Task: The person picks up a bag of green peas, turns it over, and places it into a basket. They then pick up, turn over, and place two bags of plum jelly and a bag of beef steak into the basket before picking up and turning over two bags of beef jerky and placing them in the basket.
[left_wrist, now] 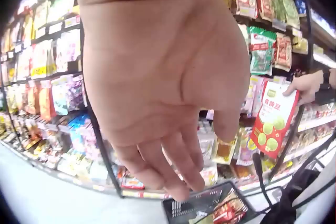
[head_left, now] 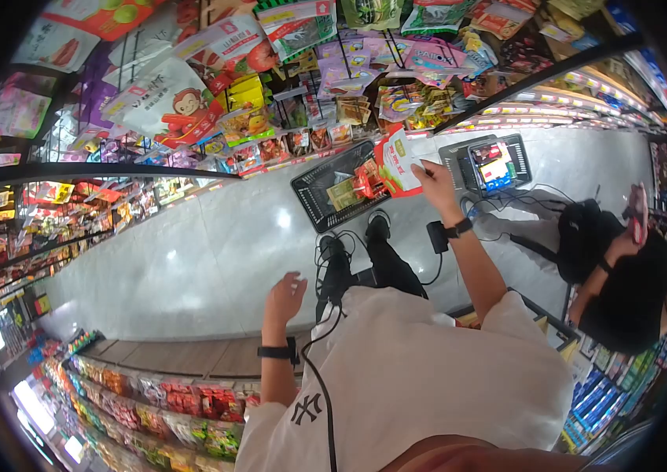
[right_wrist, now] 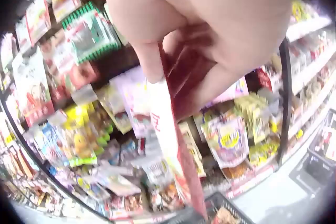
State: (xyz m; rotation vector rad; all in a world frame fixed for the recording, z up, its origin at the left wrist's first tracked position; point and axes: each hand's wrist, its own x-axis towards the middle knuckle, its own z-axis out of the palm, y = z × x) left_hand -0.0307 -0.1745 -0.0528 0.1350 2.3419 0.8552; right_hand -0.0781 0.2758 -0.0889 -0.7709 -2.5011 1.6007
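Observation:
My right hand (head_left: 437, 187) pinches a red and white snack bag (head_left: 401, 165) by its top edge, thumb on one face and fingers behind. In the left wrist view the front of this snack bag (left_wrist: 274, 119) shows green round peas below red lettering; the right wrist view has it nearly edge-on. Below the bag, a black shopping basket (head_left: 319, 214) stands on the floor with a few packets (head_left: 343, 194) in it, one red and one greenish. My left hand (head_left: 284, 299) hangs in the air with relaxed fingers and holds nothing.
Racks of hanging snack bags (head_left: 184, 102) rise in front. A second basket (head_left: 516, 149) with packages stands to the right, near a person in black (head_left: 624, 275) who holds a pinkish package. Behind lies a low shelf of packets (head_left: 184, 397). Cables hang about my legs.

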